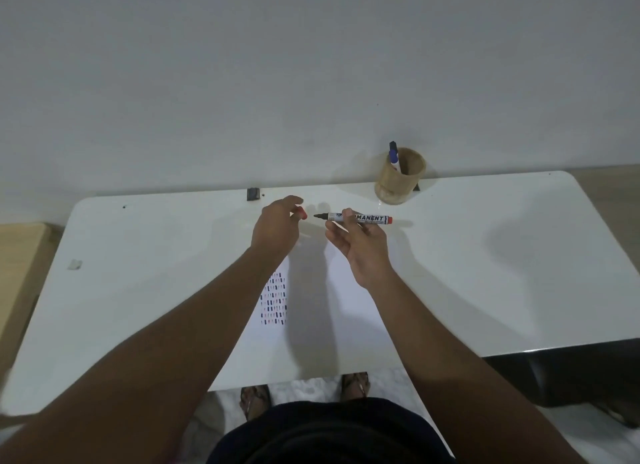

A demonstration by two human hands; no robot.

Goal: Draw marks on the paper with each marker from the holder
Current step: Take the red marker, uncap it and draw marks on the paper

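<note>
My right hand (360, 244) holds an uncapped red permanent marker (367, 218) level above the table, its dark tip pointing left. My left hand (277, 226) is a short way left of the tip and pinches the marker's red cap (302, 213). Below both hands lies a white sheet of paper (349, 311) with rows of small red and blue marks (274, 299) near its left edge. A tan round holder (400, 178) stands at the table's back edge with a blue marker (394, 157) upright inside it.
The white table (502, 256) runs up to a grey wall. A small dark clip (253, 194) sits at the back edge and a scrap of tape (74, 264) lies at the left. A black seat (571, 373) stands to the right, and a wooden surface (17, 256) to the left.
</note>
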